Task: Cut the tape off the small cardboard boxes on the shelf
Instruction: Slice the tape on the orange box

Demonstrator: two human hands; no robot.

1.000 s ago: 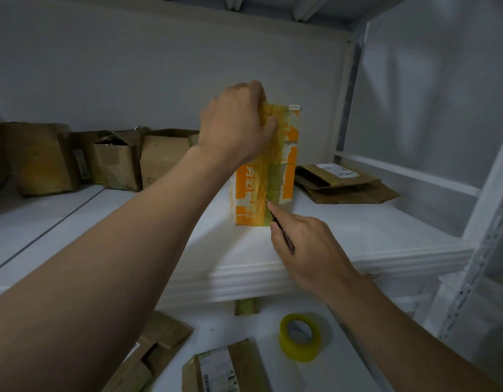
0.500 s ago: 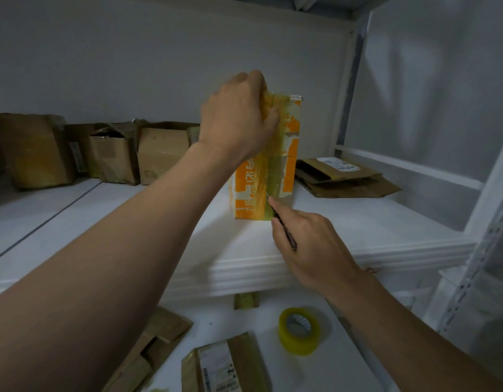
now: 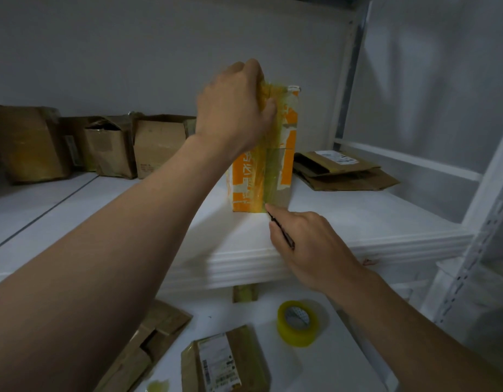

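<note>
Head — 1 orange box, 1 blade

The upright cardboard box is printed in orange and is covered with glossy, yellowish clear plastic tape. The shelf is painted white, smooth and matt. Brown matt cardboard is seen in the flattened boxes, with a white paper label. The tape roll looks shiny. The thin cutting tool is dark.
</note>
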